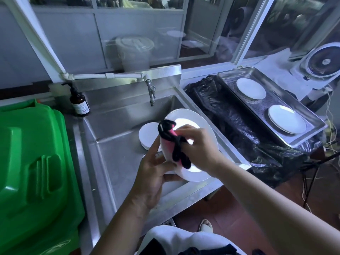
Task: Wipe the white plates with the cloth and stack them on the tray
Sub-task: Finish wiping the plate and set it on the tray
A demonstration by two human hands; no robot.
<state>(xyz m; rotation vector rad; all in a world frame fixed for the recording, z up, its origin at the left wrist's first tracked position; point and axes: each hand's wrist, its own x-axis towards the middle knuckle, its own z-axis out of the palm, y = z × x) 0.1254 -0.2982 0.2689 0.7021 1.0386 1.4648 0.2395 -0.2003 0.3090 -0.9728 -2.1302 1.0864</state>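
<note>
Over the steel sink (117, 144) my left hand (152, 173) grips the near rim of a large white plate (200, 126), tilted up. My right hand (198, 146) grips a pink and black cloth (171, 144) and presses it on the plate's face. A stack of white plates (147, 135) lies on the sink floor behind my hands. On the right, the perforated steel tray (257, 105) holds one white plate at the far end (251, 88) and a small stack at the near end (287, 119).
A tap (151, 91) hangs over the sink's back wall. A brown pump bottle (79, 102) stands at the back left corner. A green bin lid (35, 162) fills the left side. Black plastic sheeting (239, 133) lies between sink and tray.
</note>
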